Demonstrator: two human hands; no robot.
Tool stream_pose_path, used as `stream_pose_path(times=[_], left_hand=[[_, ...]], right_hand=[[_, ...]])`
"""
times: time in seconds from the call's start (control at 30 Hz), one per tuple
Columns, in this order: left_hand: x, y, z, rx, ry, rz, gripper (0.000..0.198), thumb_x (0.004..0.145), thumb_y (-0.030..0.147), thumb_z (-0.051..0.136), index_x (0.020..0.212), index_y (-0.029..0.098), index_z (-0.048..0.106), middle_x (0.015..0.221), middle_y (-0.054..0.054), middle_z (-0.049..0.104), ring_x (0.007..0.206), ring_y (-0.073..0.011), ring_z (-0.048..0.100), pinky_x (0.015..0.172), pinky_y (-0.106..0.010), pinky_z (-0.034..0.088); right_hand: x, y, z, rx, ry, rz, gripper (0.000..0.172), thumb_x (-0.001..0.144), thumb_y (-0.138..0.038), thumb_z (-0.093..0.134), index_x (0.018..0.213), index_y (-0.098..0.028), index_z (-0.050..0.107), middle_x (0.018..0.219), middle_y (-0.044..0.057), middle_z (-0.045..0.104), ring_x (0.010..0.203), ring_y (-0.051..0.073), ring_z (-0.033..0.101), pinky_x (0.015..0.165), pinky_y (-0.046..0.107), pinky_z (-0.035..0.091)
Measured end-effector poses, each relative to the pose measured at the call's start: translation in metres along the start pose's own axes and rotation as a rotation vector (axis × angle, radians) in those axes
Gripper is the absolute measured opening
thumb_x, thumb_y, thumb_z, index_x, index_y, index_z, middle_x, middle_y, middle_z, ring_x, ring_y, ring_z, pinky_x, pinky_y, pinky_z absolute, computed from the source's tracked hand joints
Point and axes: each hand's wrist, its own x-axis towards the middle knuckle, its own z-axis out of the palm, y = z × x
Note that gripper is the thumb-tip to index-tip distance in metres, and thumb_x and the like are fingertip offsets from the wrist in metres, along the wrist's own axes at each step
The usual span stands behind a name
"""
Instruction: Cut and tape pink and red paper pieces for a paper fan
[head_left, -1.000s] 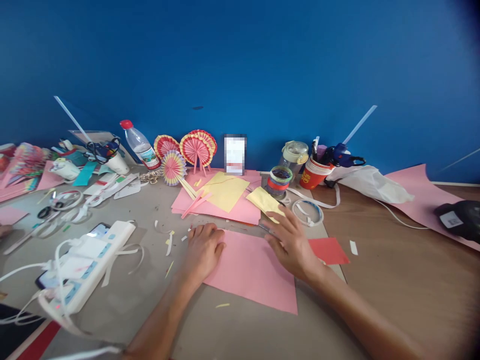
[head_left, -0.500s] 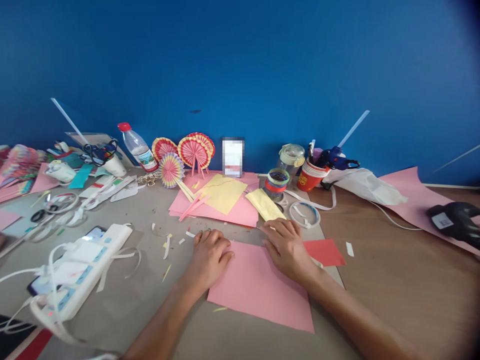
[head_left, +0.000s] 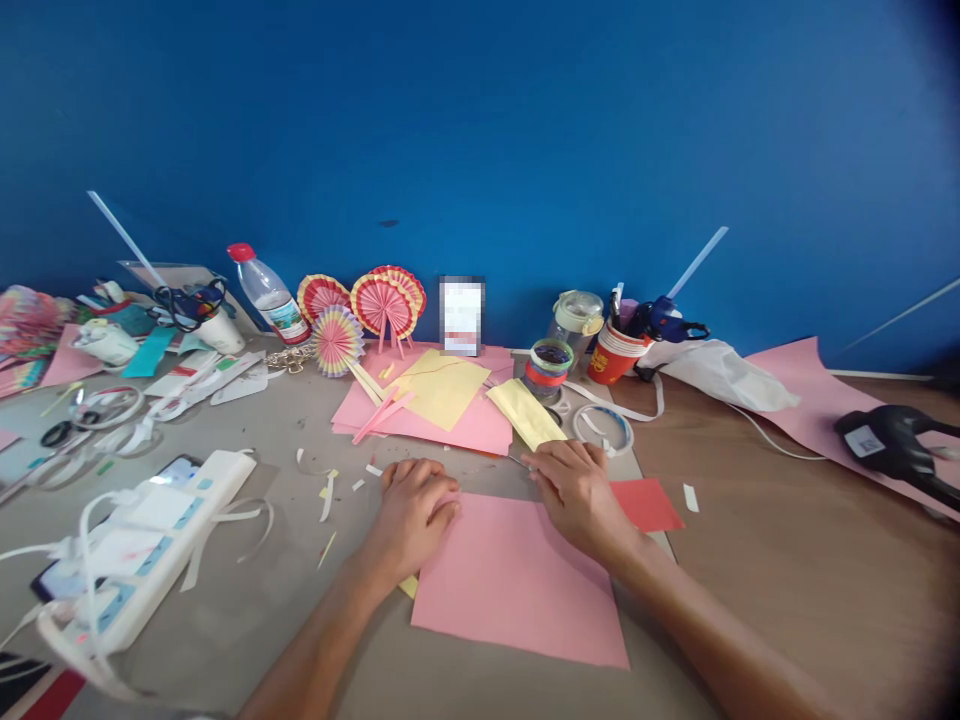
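Observation:
A pink paper sheet (head_left: 517,580) lies flat on the grey table in front of me. My left hand (head_left: 411,510) rests on its far left corner with the fingers curled under and pressed down. My right hand (head_left: 576,492) presses on the far right corner, fingers bent and close together. A yellow scrap (head_left: 409,586) peeks out beneath the sheet's left edge by my left wrist. A small red sheet (head_left: 646,503) lies partly under my right hand's outer side.
Behind the hands lie pink and yellow sheets (head_left: 442,400), folded paper fans (head_left: 382,300), a water bottle (head_left: 266,292), tape rolls (head_left: 549,365) and a cup of tools (head_left: 616,350). A white power strip (head_left: 142,545) with cables is at the left. A black device (head_left: 885,440) sits at the right.
The pink sheet has slid toward me and turned slightly. My right hand's fingers went from stretched out to curled on the sheet's far edge. A yellow scrap now shows under the left edge.

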Motion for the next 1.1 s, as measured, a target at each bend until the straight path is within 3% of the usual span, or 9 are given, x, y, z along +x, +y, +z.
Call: stream_pose_path(times=[0.2, 0.37, 0.47, 0.57, 0.67, 0.77, 0.93, 1.1], left_hand=[[0.004, -0.018, 0.001, 0.043, 0.198, -0.131, 0.016, 0.087, 0.020, 0.052, 0.094, 0.025, 0.065, 0.103, -0.004, 0.066, 0.101, -0.0242, 0.056, 0.093, -0.043, 0.033], [0.009, -0.034, -0.004, 0.075, 0.302, -0.272, 0.018, 0.086, 0.020, 0.051, 0.096, 0.026, 0.066, 0.104, -0.004, 0.067, 0.100, -0.0261, 0.057, 0.093, -0.044, 0.034], [0.010, -0.045, -0.008, 0.133, 0.357, -0.365, 0.020, 0.085, 0.021, 0.052, 0.101, 0.024, 0.065, 0.108, -0.007, 0.065, 0.100, -0.0290, 0.056, 0.094, -0.047, 0.034], [0.011, -0.054, -0.011, 0.167, 0.412, -0.461, 0.026, 0.084, 0.023, 0.054, 0.109, 0.022, 0.061, 0.113, -0.011, 0.063, 0.104, -0.0313, 0.054, 0.096, -0.049, 0.033], [0.010, -0.061, -0.013, 0.174, 0.392, -0.517, 0.030, 0.084, 0.025, 0.055, 0.113, 0.022, 0.059, 0.117, -0.011, 0.062, 0.107, -0.0312, 0.053, 0.098, -0.049, 0.033], [0.010, -0.066, -0.013, 0.210, 0.339, -0.527, 0.030, 0.084, 0.026, 0.055, 0.114, 0.023, 0.060, 0.123, -0.011, 0.059, 0.112, -0.0318, 0.051, 0.099, -0.051, 0.033], [0.014, -0.070, -0.015, 0.297, 0.279, -0.521, 0.021, 0.084, 0.023, 0.053, 0.100, 0.025, 0.066, 0.125, -0.011, 0.057, 0.118, -0.0331, 0.047, 0.102, -0.056, 0.028], [0.022, -0.076, -0.014, 0.310, 0.270, -0.502, 0.020, 0.081, 0.014, 0.053, 0.088, 0.024, 0.068, 0.120, -0.012, 0.061, 0.122, -0.0354, 0.043, 0.103, -0.063, 0.021]], right_hand=[[0.004, 0.001, -0.008, 0.067, 0.005, 0.016, 0.025, 0.089, -0.014, 0.044, 0.101, -0.020, 0.066, 0.095, 0.009, 0.065, 0.088, 0.024, 0.058, 0.078, 0.039, 0.042], [0.006, -0.013, -0.016, 0.138, -0.124, -0.014, 0.029, 0.086, -0.010, 0.043, 0.102, -0.020, 0.066, 0.093, 0.009, 0.065, 0.085, 0.023, 0.059, 0.076, 0.038, 0.047], [0.006, -0.022, -0.014, 0.105, -0.194, -0.043, 0.030, 0.084, -0.008, 0.044, 0.101, -0.019, 0.066, 0.091, 0.009, 0.066, 0.083, 0.023, 0.059, 0.075, 0.039, 0.048], [0.007, -0.025, -0.007, 0.098, -0.177, -0.066, 0.029, 0.084, -0.009, 0.045, 0.103, -0.018, 0.065, 0.096, 0.010, 0.066, 0.087, 0.024, 0.060, 0.078, 0.039, 0.047], [0.006, -0.027, -0.002, 0.115, -0.167, -0.106, 0.026, 0.086, -0.010, 0.045, 0.101, -0.018, 0.065, 0.095, 0.010, 0.065, 0.088, 0.023, 0.059, 0.078, 0.038, 0.047], [0.003, -0.033, -0.003, 0.145, -0.236, -0.190, 0.024, 0.087, -0.010, 0.045, 0.095, -0.019, 0.066, 0.089, 0.009, 0.063, 0.085, 0.022, 0.057, 0.075, 0.037, 0.047], [-0.007, -0.048, -0.004, 0.165, -0.392, -0.357, 0.017, 0.086, -0.015, 0.052, 0.095, -0.019, 0.066, 0.103, 0.010, 0.061, 0.096, 0.024, 0.055, 0.084, 0.039, 0.046], [-0.012, -0.056, 0.004, 0.093, -0.512, -0.394, 0.014, 0.084, -0.018, 0.058, 0.095, -0.015, 0.066, 0.111, 0.013, 0.059, 0.107, 0.028, 0.051, 0.090, 0.042, 0.046]])
